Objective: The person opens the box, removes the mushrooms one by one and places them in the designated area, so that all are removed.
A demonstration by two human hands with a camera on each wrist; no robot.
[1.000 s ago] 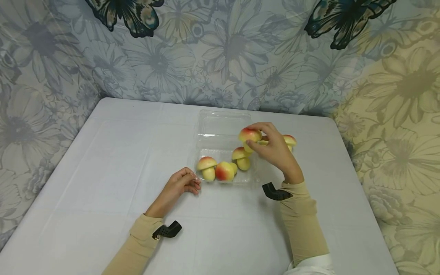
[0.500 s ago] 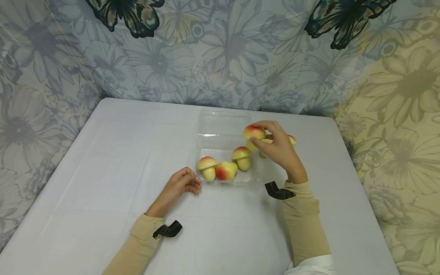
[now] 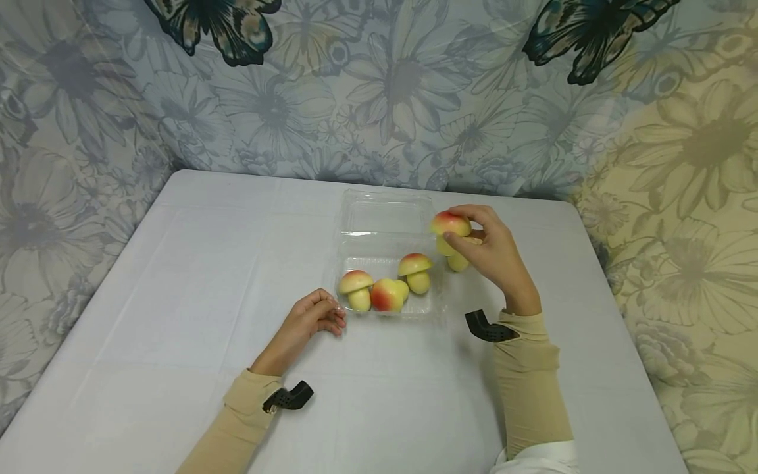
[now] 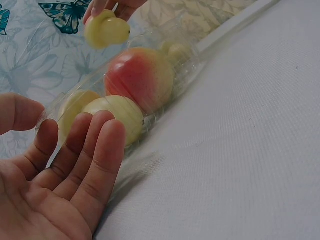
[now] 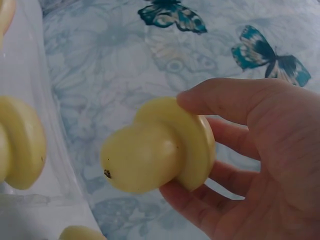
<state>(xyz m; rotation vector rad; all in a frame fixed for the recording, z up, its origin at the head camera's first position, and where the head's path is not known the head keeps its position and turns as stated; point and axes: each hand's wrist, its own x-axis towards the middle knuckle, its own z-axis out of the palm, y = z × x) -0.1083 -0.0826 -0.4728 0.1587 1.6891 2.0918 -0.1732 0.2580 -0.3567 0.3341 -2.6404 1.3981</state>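
My right hand [image 3: 494, 253] grips a toy mushroom [image 3: 450, 222] with a red-yellow cap by that cap, in the air just right of a clear plastic container [image 3: 385, 249]. In the right wrist view its yellow stem [image 5: 142, 157] points left, away from the fingers. My left hand [image 3: 308, 315] is at the container's near left corner; the left wrist view has thumb and forefinger pinching the rim, other fingers extended. Inside the container are an upright mushroom [image 3: 355, 282], one lying on its side [image 3: 387, 295] and another upright one [image 3: 416, 264].
Another mushroom [image 3: 458, 263] stands on the white table [image 3: 237, 263] beyond the container's right side, partly hidden by the held one. The container's lid [image 3: 387, 212] lies open toward the back. Flower-patterned walls [image 3: 391, 99] border the table.
My right hand has drawn to the right with the mushroom, from above the container's right edge to beside it, covering a mushroom that showed at the far right. My left hand stays put.
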